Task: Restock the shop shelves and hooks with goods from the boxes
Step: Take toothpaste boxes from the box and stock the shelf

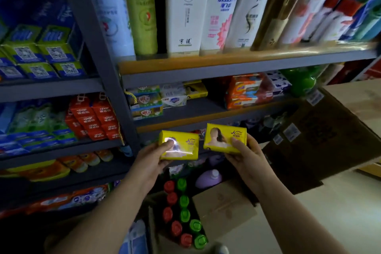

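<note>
I hold two yellow soap packs in front of the grey shelving. My left hand (151,158) grips one yellow pack (181,148), thumb on its glossy front. My right hand (245,154) grips the other yellow pack (221,137), which shows a printed picture of a woman. Both packs hover just below the soap shelf (198,109), where one more yellow pack (195,89) lies at the back among other soap bars. An open cardboard box (224,204) stands on the floor below my hands.
Tall shampoo bottles (185,10) fill the upper shelf. Orange soap multipacks (245,93) lie at the right of the soap shelf. The left bay holds toothpaste boxes (92,119). Bottles with red and green caps (181,212) stand below. A brown carton (321,136) leans at the right.
</note>
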A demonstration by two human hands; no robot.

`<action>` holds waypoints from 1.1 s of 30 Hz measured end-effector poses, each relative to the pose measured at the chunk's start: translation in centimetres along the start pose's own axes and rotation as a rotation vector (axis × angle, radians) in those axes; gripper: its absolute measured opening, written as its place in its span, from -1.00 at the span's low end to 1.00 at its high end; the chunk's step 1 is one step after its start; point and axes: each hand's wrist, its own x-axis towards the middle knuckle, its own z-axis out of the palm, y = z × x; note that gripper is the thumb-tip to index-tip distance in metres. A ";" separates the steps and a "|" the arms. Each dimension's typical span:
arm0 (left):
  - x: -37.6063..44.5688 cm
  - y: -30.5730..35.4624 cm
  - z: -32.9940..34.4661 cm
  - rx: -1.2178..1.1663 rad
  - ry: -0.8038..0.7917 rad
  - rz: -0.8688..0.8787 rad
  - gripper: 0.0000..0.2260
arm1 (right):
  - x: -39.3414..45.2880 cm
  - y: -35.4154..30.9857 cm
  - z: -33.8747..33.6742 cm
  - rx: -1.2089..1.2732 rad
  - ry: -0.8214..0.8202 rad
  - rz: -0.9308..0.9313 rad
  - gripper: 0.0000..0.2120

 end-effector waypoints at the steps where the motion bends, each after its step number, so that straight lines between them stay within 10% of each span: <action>1: 0.2 0.0 0.6 -0.001 0.030 0.015 -0.91 | 1.4 -0.5 -0.2 -0.028 -0.010 0.000 -0.72; 20: 3.0 -0.8 4.9 -0.003 0.426 0.151 -0.77 | 19.4 -4.7 6.2 -0.443 -0.206 0.168 -0.61; 33: 6.0 -0.9 2.7 -0.066 0.385 0.101 -0.63 | 25.4 -1.3 6.0 -1.340 -0.091 -0.156 -0.63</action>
